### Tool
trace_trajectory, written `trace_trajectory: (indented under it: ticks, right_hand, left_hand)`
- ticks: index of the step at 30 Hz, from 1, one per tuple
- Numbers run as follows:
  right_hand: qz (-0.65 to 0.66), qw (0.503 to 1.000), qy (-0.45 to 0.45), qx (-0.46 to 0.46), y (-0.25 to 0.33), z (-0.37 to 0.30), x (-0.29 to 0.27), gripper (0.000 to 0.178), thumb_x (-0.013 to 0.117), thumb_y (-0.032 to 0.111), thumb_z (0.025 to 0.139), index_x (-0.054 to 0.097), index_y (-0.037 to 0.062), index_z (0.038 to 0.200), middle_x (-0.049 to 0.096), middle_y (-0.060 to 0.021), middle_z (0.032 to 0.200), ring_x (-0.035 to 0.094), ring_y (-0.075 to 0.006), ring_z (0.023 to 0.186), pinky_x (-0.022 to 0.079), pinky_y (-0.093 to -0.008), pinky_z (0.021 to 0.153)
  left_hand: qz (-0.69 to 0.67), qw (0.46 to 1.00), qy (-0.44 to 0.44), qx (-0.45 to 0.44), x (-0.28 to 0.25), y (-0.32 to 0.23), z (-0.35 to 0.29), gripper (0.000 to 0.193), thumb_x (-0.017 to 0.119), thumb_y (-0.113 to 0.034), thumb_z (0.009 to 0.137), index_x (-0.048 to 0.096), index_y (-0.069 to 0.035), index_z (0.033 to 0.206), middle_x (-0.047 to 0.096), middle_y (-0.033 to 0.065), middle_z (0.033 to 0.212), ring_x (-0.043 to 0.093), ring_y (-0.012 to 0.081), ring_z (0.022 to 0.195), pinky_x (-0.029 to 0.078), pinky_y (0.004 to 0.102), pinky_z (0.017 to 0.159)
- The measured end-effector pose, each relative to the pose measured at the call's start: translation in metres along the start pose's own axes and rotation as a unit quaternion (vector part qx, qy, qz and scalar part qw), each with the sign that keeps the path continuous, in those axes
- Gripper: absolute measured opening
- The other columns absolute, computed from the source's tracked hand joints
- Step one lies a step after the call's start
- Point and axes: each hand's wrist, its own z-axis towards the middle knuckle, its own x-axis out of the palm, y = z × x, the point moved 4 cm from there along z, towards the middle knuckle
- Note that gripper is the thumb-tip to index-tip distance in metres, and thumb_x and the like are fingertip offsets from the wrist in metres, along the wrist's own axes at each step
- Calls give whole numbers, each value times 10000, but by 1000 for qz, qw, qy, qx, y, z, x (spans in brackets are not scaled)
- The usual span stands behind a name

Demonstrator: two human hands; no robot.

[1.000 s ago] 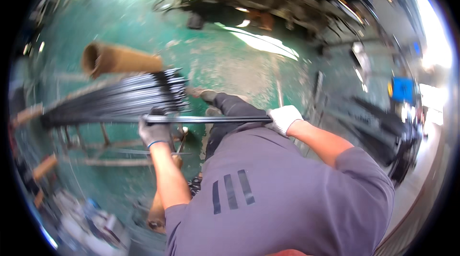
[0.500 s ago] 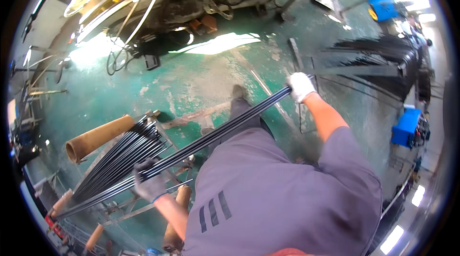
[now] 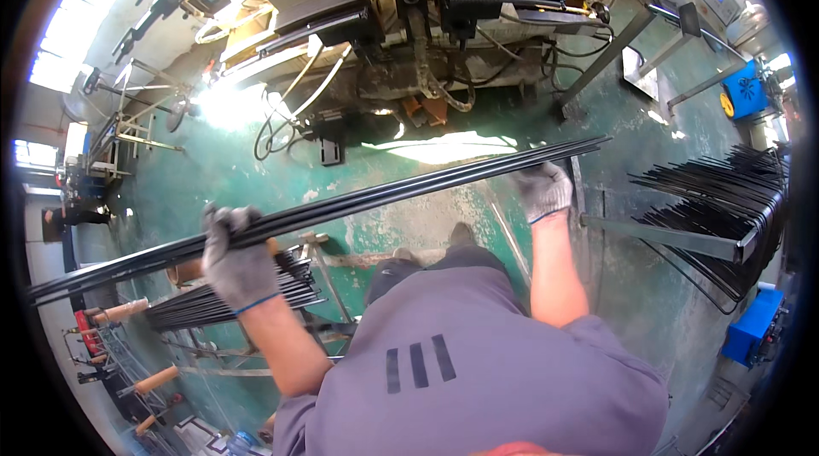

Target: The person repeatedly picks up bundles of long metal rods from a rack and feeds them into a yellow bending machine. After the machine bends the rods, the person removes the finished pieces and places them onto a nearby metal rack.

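Observation:
A bundle of long, thin black metal rods (image 3: 401,189) stretches across the view in front of me, its left end lower than its right. My left hand (image 3: 235,255), in a grey knit glove, is closed round the bundle left of the middle. Near the right end my right hand (image 3: 544,190), gloved the same way, grips it from below, its fingers partly hidden behind the rods. Below my left hand, more black rods (image 3: 205,302) lie together on a metal stand.
A large machine (image 3: 401,38) with hanging hoses stands ahead. At the right, many bent black rods (image 3: 725,209) hang on a rack with a grey metal bar (image 3: 665,234). Two blue units, one a blue box (image 3: 754,326), stand beyond. Cardboard tubes (image 3: 156,380) are at lower left.
Both hands have raised the bundle off the stand and forward. It now lies more level, further ahead of me, and the view has tilted up toward the machine.

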Motion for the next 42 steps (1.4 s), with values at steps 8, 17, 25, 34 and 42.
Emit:
trace_trajectory:
  ticks: [8,17,25,34,42]
  right_hand:
    - [41,996,-85,-6,-59,67,76,80,590,52,937,610,-13,980,653,-125,942,639,-284,898,534,-455,919]
    - [-35,959,-117,-254,-35,143,160,189,714,210,886,616,75,976,681,-45,857,662,-203,798,566,-346,747]
    - [-115,929,-173,-307,-101,176,249,313,752,370,852,627,110,975,686,-12,829,656,-178,762,535,-310,653]
    - [-209,934,-147,-250,-189,216,317,335,712,-52,808,614,30,1118,692,-70,1002,673,-215,828,537,-327,676]
    - [-344,882,-150,-284,-200,277,307,336,587,129,927,588,11,1241,662,-83,1112,606,-196,957,466,-316,864]
  left_hand:
    - [10,996,51,-77,38,53,90,161,578,-142,969,604,-24,1076,623,72,870,563,211,834,454,473,1010]
    - [-153,968,139,-142,-27,-15,278,279,520,-142,959,587,69,1129,638,146,1018,595,293,1002,369,518,1108]
    - [-16,995,27,-98,-93,-21,410,162,533,-89,974,603,53,1012,642,132,913,634,261,893,503,440,1028]
    - [84,986,-64,-131,-94,19,463,195,571,-140,976,598,38,902,658,146,890,652,284,883,570,382,846]
    - [510,819,192,182,-80,54,496,282,518,-216,1017,593,56,1022,653,162,988,648,294,953,569,401,865]
